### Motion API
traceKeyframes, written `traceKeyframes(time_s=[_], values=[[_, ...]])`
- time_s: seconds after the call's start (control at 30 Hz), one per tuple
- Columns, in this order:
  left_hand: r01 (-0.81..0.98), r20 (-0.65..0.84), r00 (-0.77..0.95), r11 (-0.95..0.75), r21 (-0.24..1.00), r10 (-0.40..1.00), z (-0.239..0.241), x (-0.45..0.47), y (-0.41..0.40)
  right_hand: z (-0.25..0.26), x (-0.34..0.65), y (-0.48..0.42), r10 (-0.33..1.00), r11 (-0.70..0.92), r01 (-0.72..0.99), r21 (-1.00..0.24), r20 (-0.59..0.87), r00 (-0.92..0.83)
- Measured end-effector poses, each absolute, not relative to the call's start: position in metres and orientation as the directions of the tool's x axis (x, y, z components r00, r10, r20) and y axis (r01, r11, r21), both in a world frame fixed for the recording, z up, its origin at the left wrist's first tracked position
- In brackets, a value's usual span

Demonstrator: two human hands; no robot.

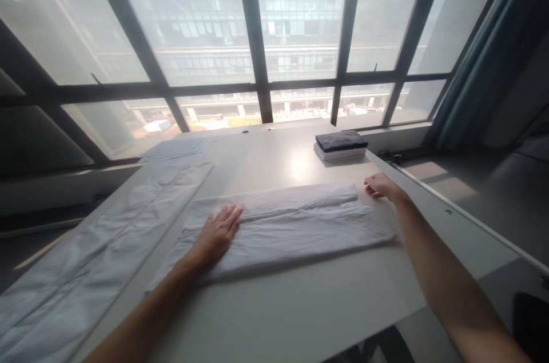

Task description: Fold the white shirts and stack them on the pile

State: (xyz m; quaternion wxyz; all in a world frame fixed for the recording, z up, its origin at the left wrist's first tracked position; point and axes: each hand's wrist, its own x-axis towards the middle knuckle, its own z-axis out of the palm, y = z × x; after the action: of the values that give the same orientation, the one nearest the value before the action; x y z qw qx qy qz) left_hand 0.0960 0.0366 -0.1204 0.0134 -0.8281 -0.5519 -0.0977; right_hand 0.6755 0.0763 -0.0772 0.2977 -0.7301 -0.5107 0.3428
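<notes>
A white garment [300, 234], folded into a long strip, lies across the table in front of me, with wrinkles and a raised fold line along its length. My left hand [220, 232] rests flat on its left part, fingers stretched out and touching the cloth. Just beyond the strip's right end is my right hand [381, 186], its fingers loosely curled with a gap between them. No cloth shows in that hand, and it looks apart from the garment.
More white clothing [107, 243] is spread along the left side of the white table [309, 300]. Near the far right edge sits a folded stack [341, 144], dark cloth on top of white. Large windows rise behind the table, and a curtain [484, 54] hangs at right.
</notes>
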Motion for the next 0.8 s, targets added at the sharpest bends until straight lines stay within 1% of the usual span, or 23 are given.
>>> traceKeyframes(time_s=[0.07,0.17,0.27,0.33,0.4,0.53,0.63,0.73,0.8], values=[[0.918,0.171,0.375,-0.391,0.069,0.911,-0.121,0.096,0.037,-0.072,0.673,0.071,0.929,-0.365,0.516,-0.775,-0.273,0.249],[0.924,0.157,0.365,-0.378,0.061,0.918,-0.119,0.096,0.036,-0.063,0.665,0.064,0.894,-0.440,0.521,-0.732,-0.410,0.180],[0.928,0.140,0.357,-0.368,0.062,0.924,-0.118,0.096,0.036,-0.057,0.660,0.060,0.871,-0.449,0.574,-0.685,-0.480,0.107],[0.929,0.136,0.356,-0.367,0.059,0.924,-0.118,0.095,0.037,-0.056,0.660,0.060,0.876,-0.426,0.591,-0.685,-0.477,0.078],[0.927,0.135,0.360,-0.370,0.058,0.923,-0.119,0.094,0.038,-0.057,0.662,0.060,0.882,-0.415,0.566,-0.713,-0.468,0.057],[0.922,0.156,0.368,-0.382,0.068,0.917,-0.121,0.091,0.040,-0.059,0.667,0.061,0.883,-0.435,0.405,-0.804,-0.469,0.015],[0.916,0.181,0.373,-0.392,0.087,0.910,-0.118,0.090,0.042,-0.058,0.667,0.057,0.877,-0.422,0.286,-0.860,-0.467,-0.110],[0.893,0.244,0.398,-0.435,0.119,0.884,-0.108,0.098,0.046,-0.053,0.661,0.050,0.877,-0.362,0.216,-0.907,-0.410,-0.250],[0.867,0.286,0.426,-0.478,0.142,0.858,-0.098,0.114,0.047,-0.048,0.656,0.046,0.883,-0.321,0.189,-0.928,-0.366,-0.294]])
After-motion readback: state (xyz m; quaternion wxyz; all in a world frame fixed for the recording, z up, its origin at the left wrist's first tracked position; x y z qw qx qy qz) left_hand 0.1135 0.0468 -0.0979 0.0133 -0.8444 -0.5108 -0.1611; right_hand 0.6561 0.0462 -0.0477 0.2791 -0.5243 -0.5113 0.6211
